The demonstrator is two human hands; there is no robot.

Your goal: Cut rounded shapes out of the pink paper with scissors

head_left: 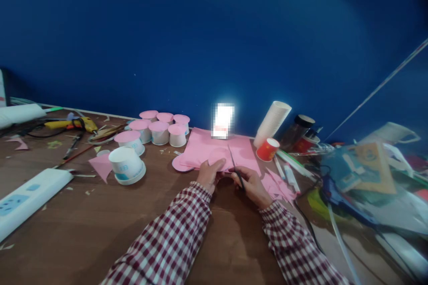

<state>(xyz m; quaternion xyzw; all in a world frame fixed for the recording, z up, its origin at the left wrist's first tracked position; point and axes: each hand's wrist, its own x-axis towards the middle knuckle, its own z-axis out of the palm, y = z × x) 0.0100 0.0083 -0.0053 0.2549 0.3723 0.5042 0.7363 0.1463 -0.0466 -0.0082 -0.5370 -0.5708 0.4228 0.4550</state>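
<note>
My left hand pinches a piece of pink paper with the thumb on top. My right hand is closed around a pair of scissors, whose blades point up and away at the right side of that paper. Both hands are close together, in front of and partly over a stack of pink sheets. A rounded pink piece lies at the stack's left edge. Pink paper scraps lie to the right of my right hand.
Several paper cups with pink tops stand left of the stack, near a white cup. A bright blurred-out screen is behind. Rightward are stacked cups, a red cup and a blue glue gun. A power strip lies left.
</note>
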